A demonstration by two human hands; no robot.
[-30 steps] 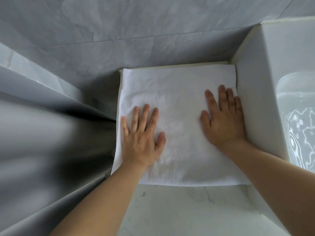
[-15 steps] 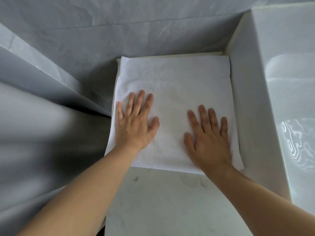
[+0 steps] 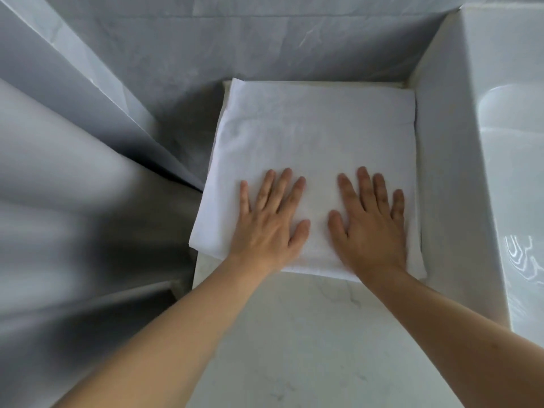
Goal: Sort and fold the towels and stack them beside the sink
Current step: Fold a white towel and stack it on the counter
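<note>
A folded white towel point(image 3: 312, 134) lies flat on the pale marble counter point(image 3: 309, 334), pushed into the back corner between the grey wall and the white sink's outer wall point(image 3: 447, 172). Both hands lie flat on the towel's near half, fingers straight and spread. My left hand point(image 3: 269, 219) presses the near-left part. My right hand point(image 3: 368, 222) presses the near-right part, close to the sink wall. The thumbs are a short gap apart. The towel's left edge hangs slightly past the counter edge.
The white sink basin point(image 3: 518, 201) fills the right side, its rim standing higher than the counter. Grey marble wall tiles point(image 3: 265, 39) rise behind the towel. A grey angled wall panel point(image 3: 73, 92) closes off the left side.
Both hands have slid toward me over the towel, from its middle to its near half, and moved closer together. The right hand has come away from the sink wall.
</note>
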